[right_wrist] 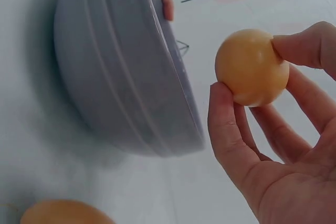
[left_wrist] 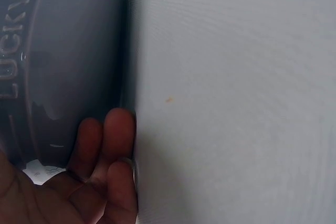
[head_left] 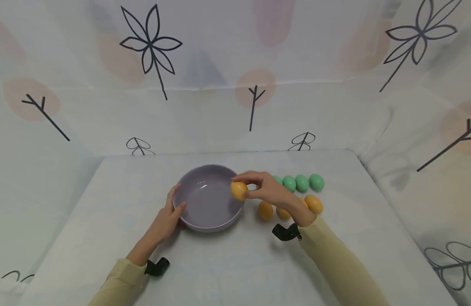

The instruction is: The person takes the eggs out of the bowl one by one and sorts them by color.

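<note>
A greyish-purple bowl (head_left: 206, 206) stands on the white-covered table, its inside bare where it shows. My left hand (head_left: 167, 219) grips its left side, the thumb over the rim and the fingers low on the outer wall. Raised letters run round the bowl's outside (left_wrist: 68, 66) in the left wrist view. Over the right rim, my right hand (head_left: 269, 189) pinches an orange egg (right_wrist: 252, 66) between thumb and fingertips. In the right wrist view, the egg is held apart from the bowl wall (right_wrist: 126, 72).
Several green eggs (head_left: 302, 183) form a row right of the bowl. Nearer me lies a row of several orange eggs (head_left: 265, 211), partly hidden by my right wrist. A patterned cloth (head_left: 204, 119) rises behind the table. Dark wrist-worn devices (head_left: 157, 267) hang below both wrists.
</note>
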Demonstrator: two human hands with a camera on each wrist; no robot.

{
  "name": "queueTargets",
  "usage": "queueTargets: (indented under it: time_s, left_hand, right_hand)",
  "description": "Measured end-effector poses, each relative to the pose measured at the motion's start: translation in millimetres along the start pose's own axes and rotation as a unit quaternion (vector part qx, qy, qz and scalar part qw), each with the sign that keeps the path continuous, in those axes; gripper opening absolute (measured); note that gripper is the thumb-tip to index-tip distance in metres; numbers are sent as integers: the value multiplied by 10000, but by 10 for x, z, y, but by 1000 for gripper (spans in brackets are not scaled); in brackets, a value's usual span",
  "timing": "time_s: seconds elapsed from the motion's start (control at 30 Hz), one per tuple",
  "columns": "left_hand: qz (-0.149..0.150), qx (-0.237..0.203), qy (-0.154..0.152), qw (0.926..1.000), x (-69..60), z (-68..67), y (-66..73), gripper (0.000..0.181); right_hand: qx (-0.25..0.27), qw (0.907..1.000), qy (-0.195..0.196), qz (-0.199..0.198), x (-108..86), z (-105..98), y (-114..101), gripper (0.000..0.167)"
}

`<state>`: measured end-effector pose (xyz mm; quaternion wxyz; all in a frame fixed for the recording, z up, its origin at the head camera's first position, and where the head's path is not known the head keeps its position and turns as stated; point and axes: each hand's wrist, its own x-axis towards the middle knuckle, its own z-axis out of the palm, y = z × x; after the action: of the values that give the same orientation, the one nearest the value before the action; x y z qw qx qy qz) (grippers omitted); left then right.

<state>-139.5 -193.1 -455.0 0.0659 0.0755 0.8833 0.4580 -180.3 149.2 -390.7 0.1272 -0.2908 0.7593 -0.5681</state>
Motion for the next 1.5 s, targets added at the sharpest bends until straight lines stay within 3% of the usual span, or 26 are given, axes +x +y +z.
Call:
queueTargets:
  time_s: [0.17,0.3,0.4,0.63,1.13,1.4,1.5]
  left_hand:
    - [-8,-40,9,10000,0,-5,-3,58]
    - [-10,-68,29,10000,3,5,-25,58]
    - [-20,-112,43,9999,2,13,-37,58]
    - [-1,-70,69,10000,10,23,-22,57]
    - [-84,-2,98,9999,-1,26,-1,56]
    - [-163,-37,88,9998,7,36,-3,55]
    - [-90,141,137,9998,7,23,7,55]
  right_hand:
    - [50,9990,322,300,-133,-99,0,43]
    - [71,9983,481,313,-272,-210,29,43]
    - [35,9983,533,252,-383,-300,120,43]
    - [-253,9935,887,672,-733,-504,306,43]
    - [-1065,9731,1646,1207,-1463,-969,438,44]
    - [-1441,9576,1950,1557,-1802,-1257,594,49]
    - [-1568,9502,1995,1811,-1875,-1308,639,53]
